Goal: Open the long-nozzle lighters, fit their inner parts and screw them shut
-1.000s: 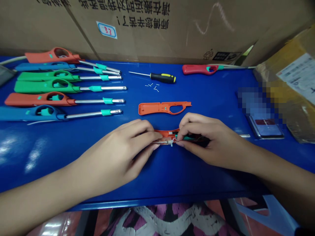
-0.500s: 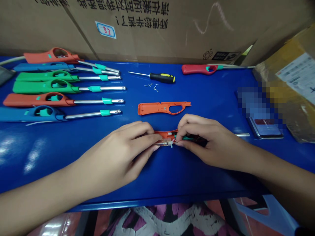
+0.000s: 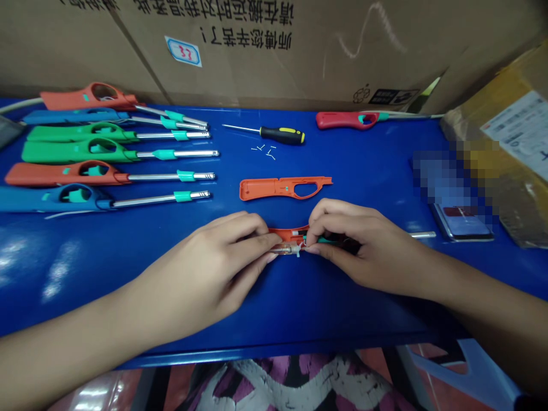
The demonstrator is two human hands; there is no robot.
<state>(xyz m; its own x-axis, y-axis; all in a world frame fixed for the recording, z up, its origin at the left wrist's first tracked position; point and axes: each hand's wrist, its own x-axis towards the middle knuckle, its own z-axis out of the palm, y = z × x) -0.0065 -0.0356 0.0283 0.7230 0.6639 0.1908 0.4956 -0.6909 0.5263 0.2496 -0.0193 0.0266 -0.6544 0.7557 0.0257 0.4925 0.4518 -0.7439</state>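
Just below the cover [image 3: 285, 188], left hand [image 3: 214, 262] and right hand [image 3: 359, 245] pinch the open lighter [image 3: 291, 233] against the table [image 3: 128, 245], likely steadying its small parts.

Seven whole lighters [image 3: 85, 152], one opened lighter [image 3: 293, 233], one shell half [image 3: 274, 189], one screwdriver [image 3: 282, 135]

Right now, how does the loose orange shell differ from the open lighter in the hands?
The loose shell lies untouched on the table; the open lighter is pinched by the left hand and right hand. The open lighter shows clear and teal inner parts and a metal tube beyond the right hand; the loose shell shows neither. Both are orange plastic, lying left to right.
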